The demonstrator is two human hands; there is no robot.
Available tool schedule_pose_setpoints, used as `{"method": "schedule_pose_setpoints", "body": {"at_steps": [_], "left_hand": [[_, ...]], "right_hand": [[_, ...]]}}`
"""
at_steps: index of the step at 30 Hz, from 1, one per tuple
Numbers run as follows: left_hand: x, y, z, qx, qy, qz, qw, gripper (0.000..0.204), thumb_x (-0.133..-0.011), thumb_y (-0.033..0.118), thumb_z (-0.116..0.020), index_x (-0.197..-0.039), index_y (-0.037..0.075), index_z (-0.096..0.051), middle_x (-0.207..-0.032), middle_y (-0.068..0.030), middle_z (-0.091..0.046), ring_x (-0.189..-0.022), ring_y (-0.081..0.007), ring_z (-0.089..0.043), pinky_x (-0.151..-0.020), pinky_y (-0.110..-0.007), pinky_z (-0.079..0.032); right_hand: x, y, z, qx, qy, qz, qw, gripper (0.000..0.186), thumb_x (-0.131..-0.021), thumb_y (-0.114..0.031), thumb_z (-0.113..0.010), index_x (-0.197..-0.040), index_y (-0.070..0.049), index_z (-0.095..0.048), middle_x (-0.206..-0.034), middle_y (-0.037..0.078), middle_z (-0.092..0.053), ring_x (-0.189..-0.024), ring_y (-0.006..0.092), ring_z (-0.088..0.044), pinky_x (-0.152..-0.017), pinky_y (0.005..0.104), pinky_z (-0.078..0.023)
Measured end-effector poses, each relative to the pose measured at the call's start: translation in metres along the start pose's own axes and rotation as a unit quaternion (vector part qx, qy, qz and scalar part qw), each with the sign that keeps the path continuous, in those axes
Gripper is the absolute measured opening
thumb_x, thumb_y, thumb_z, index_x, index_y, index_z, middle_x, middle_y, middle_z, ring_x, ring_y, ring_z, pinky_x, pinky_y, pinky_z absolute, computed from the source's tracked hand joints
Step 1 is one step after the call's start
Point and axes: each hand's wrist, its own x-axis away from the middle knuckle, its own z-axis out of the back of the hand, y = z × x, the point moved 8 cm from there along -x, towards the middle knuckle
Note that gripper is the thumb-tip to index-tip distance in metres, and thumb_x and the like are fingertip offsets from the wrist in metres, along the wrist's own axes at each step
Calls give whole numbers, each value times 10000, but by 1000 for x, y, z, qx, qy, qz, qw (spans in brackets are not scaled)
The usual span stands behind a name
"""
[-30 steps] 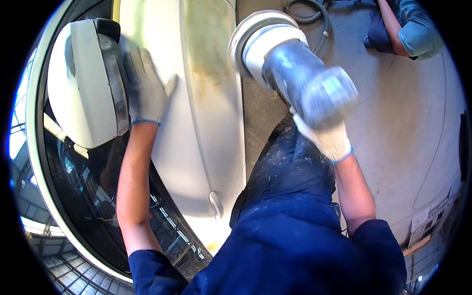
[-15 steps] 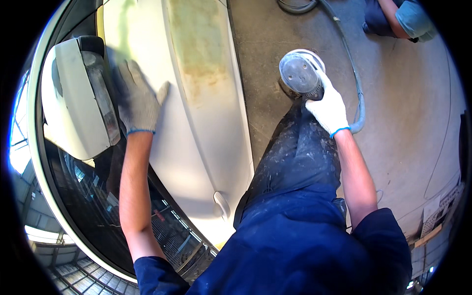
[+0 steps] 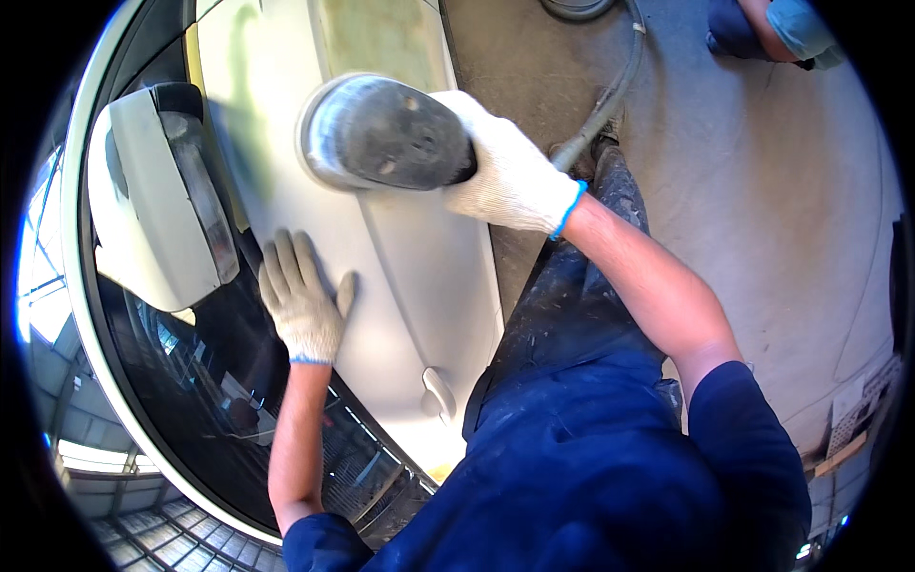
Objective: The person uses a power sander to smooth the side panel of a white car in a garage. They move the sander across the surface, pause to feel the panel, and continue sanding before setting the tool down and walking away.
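Observation:
My left hand [image 3: 303,296], in a knitted glove, lies with fingers spread on the pale car door panel [image 3: 400,267], beside the dark window edge. My right hand [image 3: 505,172], gloved too, is wrapped round a grey-and-black sander [image 3: 386,133] over the upper part of the panel; whether its pad touches the surface I cannot tell. A hose runs from near that hand toward the top. Above the sander is a yellowish-green patch [image 3: 376,43] on the panel. A white wing mirror [image 3: 152,200] with a grey band sits at left, and a door handle [image 3: 437,391] is lower down.
Another person's arm and dark-clothed leg [image 3: 748,33] show at upper right. The grey hose [image 3: 620,86] coils on the concrete floor [image 3: 782,210]. Dark window glass [image 3: 200,381] curves along the left. A perforated board and timber [image 3: 839,448] stand at the right edge.
My right hand has swung the sander leftward from above my leg to over the door panel. My left hand has slid down the panel, away from beside the top of the mirror.

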Motion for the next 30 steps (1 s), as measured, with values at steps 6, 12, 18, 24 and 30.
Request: {"method": "schedule_pose_setpoints", "body": {"at_steps": [6,12,18,24,30], "left_hand": [[34,-15,0,46,49,-3,998,637,-897,434,-717,-1465,158,-630,-1569,-157,-537,-1463,-435,-436,-1228,-588,-293],[37,-18,0,93,36,-35,994,543,-857,329,-742,-1372,162,-701,-1514,-138,-591,-1427,-434,-477,-1216,-604,-309],[41,-22,-3,132,19,-44,990,456,-835,316,-739,-1275,196,-757,-1463,-111,-630,-1394,-404,-510,-1214,-629,-287],[38,-18,-5,152,8,-52,987,425,-829,315,-746,-1240,214,-769,-1418,-104,-645,-1354,-390,-529,-1213,-604,-270],[40,-15,-6,133,16,-65,989,400,-836,321,-734,-1223,227,-773,-1400,-98,-647,-1321,-393,-541,-1200,-607,-279]], "right_hand": [[-49,-26,-40,8,-69,19,997,617,-836,-107,-774,-1407,-59,-546,-1194,240,-728,-1119,419,-719,-961,441,-574],[-63,-37,-55,-4,-86,11,996,674,-809,-164,-841,-1409,-57,-555,-1131,234,-756,-1081,434,-729,-947,446,-586],[-73,-60,-59,71,-71,46,994,642,-797,-191,-790,-1387,-69,-566,-999,280,-750,-952,472,-736,-868,538,-599],[-74,-49,-54,65,-62,10,996,622,-823,-228,-803,-1361,-45,-553,-979,276,-752,-932,457,-746,-834,534,-608],[-82,-53,-54,73,-55,12,996,619,-843,-242,-798,-1368,-48,-534,-932,260,-753,-905,456,-747,-814,538,-608]]}}
